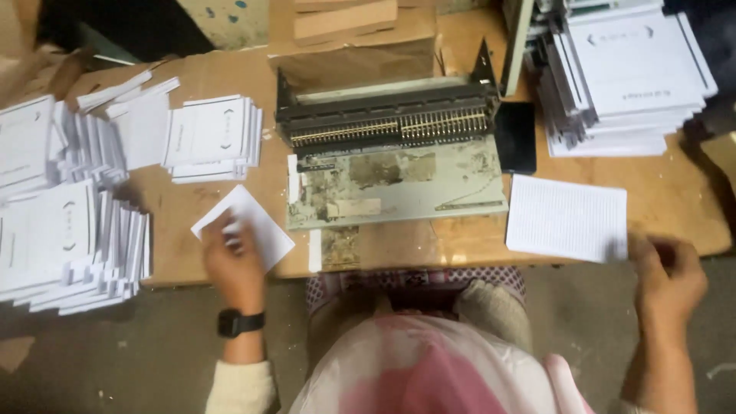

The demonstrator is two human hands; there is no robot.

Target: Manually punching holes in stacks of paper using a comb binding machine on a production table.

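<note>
front edge: bare table (184,261) | centre: binding machine (391,153) blocks — sides: booklet stacks (69,238) crowd

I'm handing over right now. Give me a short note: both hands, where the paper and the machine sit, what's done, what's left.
Left hand: fingers on a blank white sheet at the table's front edge.
Right hand: at the corner of a lined sheet; grip blurred.
Binding machine: centre of the table, nothing in its comb.
Done: cover stacks piled left and behind; booklets stacked far right.
Left: neither sheet is in the machine yet.
</note>
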